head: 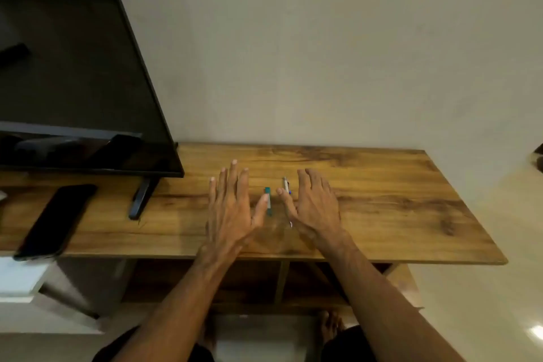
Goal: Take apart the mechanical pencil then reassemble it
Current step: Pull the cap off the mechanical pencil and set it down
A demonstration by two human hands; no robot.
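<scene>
Nearest, left hand (232, 210) and right hand (317, 209) spread straight fingers (234, 182), gripping nothing. At the left hand's 3 o'clock, teal piece (268, 200) and white barrel (286, 185) lie separate on the counter (396, 200); reassembly seemingly remains.

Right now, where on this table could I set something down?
Bare wood runs from the right hand to the right edge of the table, and between phone and left hand. Crowded between the hands: teal piece, white piece.

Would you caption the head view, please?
Open left hand and right hand flank green piece and white pencil on a table.
</scene>
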